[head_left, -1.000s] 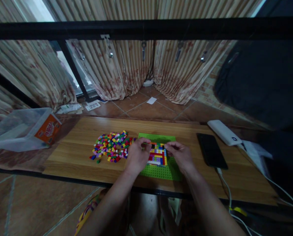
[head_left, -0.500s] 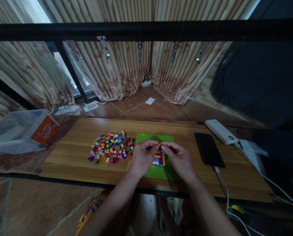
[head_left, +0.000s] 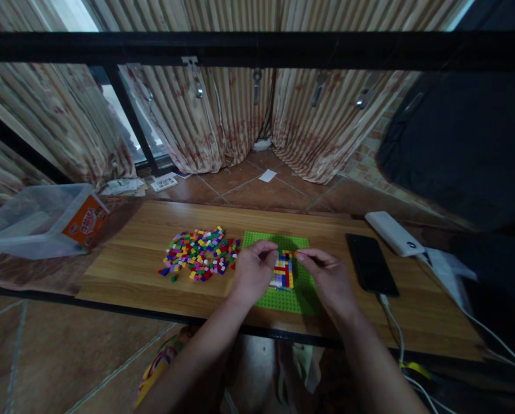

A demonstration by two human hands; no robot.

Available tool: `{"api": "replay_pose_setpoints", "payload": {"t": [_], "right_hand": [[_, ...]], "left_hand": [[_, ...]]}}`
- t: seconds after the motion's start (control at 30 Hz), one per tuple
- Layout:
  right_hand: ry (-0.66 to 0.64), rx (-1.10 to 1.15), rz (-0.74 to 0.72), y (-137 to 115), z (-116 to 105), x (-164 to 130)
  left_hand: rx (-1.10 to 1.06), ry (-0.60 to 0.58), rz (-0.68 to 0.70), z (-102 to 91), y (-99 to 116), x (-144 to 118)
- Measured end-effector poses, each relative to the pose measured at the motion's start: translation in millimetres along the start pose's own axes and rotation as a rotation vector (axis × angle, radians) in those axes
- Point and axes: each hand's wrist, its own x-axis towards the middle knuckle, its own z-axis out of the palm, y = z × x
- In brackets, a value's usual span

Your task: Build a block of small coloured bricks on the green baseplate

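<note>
A green studded baseplate (head_left: 292, 299) lies on the wooden table (head_left: 132, 270), with a small patch of red, yellow, blue and white bricks (head_left: 283, 270) built on it. My left hand (head_left: 252, 273) rests on the plate's left side, fingers curled beside the patch; whether it holds anything is hidden. My right hand (head_left: 328, 279) hovers at the patch's right side, pinching a tiny orange brick (head_left: 296, 253) between thumb and forefinger. A loose heap of small coloured bricks (head_left: 199, 254) lies to the left of the plate.
A black phone (head_left: 372, 264) and a white power bank (head_left: 393, 233) with cables lie at the right. A clear plastic tub (head_left: 33, 221) with an orange label stands at the far left. A black rail (head_left: 257, 49) crosses above; curtains hang behind.
My two hands, which met over the bricks with the orange piece between them, have parted. The right hand now holds the orange brick alone at the patch's right side.
</note>
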Motion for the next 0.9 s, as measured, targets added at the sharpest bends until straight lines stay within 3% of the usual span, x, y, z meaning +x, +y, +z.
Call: {"api": "replay_pose_setpoints", "payload": {"t": [0.17,0.7,0.9], "right_hand": [[-0.046,-0.012,0.076,12.5,-2.5,0.4],[-0.014,0.103,0.164,15.1,7.8,5.1],[-0.02,0.262,0.321,16.5,9.0,5.6]], "left_hand": [[0.107,0.073,0.004,-9.3,-4.2,5.1],[0.178,0.051,-0.038,-14.8,-4.1,6.3],[0.17,0.089,-0.022,-14.9,-10.9,8.1]]}}
